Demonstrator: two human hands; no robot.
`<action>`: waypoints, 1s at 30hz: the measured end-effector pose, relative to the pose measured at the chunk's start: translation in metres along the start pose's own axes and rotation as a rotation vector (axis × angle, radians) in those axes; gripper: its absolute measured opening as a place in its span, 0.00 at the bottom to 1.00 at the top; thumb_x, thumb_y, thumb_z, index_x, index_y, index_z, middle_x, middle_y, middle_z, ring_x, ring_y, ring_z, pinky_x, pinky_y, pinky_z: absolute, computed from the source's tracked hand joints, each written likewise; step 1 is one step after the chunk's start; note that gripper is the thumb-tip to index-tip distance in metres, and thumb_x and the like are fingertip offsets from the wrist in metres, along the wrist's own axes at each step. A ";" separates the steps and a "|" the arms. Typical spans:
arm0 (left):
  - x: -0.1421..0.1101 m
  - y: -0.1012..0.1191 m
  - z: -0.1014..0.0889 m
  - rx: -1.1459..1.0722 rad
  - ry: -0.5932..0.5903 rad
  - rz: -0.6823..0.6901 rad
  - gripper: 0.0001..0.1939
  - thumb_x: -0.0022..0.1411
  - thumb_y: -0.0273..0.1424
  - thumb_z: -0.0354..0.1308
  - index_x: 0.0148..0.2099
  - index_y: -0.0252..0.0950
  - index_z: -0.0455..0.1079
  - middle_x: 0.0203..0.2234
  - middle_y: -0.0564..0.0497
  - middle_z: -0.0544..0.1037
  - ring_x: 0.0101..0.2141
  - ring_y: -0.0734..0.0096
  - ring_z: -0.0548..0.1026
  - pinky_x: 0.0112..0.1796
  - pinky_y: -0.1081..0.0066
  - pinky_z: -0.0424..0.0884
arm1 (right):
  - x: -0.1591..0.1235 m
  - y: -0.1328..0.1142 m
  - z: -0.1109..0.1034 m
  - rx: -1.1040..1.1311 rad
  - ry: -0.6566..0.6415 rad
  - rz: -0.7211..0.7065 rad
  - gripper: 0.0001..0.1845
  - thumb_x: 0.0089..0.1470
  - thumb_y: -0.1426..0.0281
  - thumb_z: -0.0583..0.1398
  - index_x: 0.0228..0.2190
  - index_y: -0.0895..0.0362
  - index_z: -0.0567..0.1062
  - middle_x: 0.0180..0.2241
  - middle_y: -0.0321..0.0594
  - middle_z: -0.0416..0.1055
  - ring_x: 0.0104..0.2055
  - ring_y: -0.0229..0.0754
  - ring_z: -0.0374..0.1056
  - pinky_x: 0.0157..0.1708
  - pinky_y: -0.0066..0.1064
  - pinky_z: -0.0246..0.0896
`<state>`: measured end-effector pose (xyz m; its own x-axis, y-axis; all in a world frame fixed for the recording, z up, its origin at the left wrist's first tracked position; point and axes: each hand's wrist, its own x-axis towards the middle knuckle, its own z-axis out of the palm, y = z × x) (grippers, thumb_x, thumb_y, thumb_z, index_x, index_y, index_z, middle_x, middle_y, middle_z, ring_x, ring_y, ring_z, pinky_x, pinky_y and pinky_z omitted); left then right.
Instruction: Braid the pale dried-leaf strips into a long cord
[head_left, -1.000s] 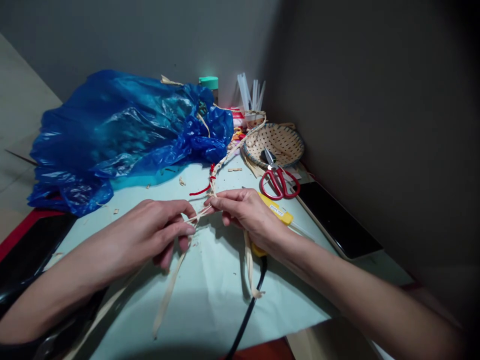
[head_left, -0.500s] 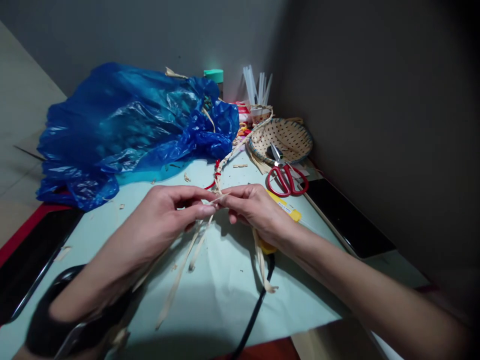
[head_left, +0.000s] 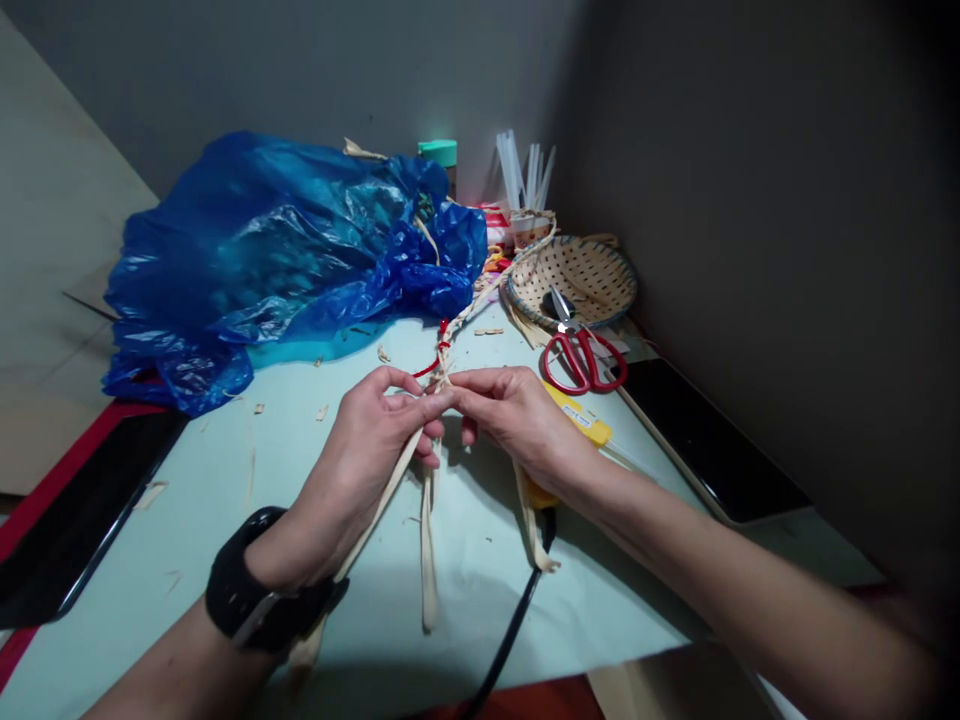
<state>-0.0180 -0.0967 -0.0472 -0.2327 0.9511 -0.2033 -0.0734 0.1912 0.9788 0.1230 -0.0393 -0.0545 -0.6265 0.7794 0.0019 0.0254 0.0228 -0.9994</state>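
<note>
A braid of pale, straw-like strips runs from the back toward me, with a red tie around it just beyond my fingers. My left hand is closed, thumb and fingers pinching the strips at the braid's near end. My right hand pinches them from the other side, thumb and index finger almost touching the left thumb. Loose strip ends hang below the hands, one along my left wrist and one under my right hand. The exact crossing of the strips is hidden by my fingertips.
Behind lies a crumpled blue plastic bag. At right are red-handled scissors by a woven basket, a yellow tool with a black cord, and a dark tablet-like device. Another dark device lies left.
My left hand has drawn back and turned, its thumb now meeting the right hand's fingertips. A strip has swung across to hang nearly straight down. The view has shifted slightly.
</note>
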 end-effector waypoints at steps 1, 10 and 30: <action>-0.001 0.000 0.000 -0.032 -0.008 -0.013 0.18 0.53 0.36 0.67 0.39 0.38 0.62 0.18 0.57 0.72 0.16 0.75 0.69 0.18 0.76 0.66 | 0.000 0.000 0.000 0.021 -0.008 0.003 0.13 0.56 0.65 0.57 0.27 0.60 0.76 0.24 0.35 0.69 0.23 0.30 0.60 0.23 0.23 0.50; -0.004 0.000 0.006 -0.093 -0.134 -0.067 0.14 0.58 0.36 0.62 0.42 0.35 0.64 0.20 0.54 0.72 0.17 0.76 0.69 0.21 0.72 0.72 | 0.001 0.004 0.000 0.235 -0.030 0.056 0.15 0.52 0.60 0.62 0.27 0.61 0.75 0.20 0.32 0.64 0.21 0.28 0.53 0.20 0.22 0.42; -0.007 0.036 -0.030 0.480 -0.459 -0.052 0.07 0.51 0.33 0.65 0.34 0.37 0.77 0.21 0.52 0.76 0.20 0.75 0.69 0.20 0.78 0.62 | -0.002 -0.006 -0.001 0.314 0.019 0.115 0.11 0.54 0.65 0.62 0.27 0.60 0.74 0.21 0.32 0.64 0.19 0.27 0.49 0.18 0.22 0.41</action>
<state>-0.0482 -0.1043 -0.0113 0.2037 0.9241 -0.3233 0.3914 0.2259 0.8921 0.1248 -0.0408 -0.0480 -0.6189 0.7772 -0.1138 -0.1479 -0.2575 -0.9549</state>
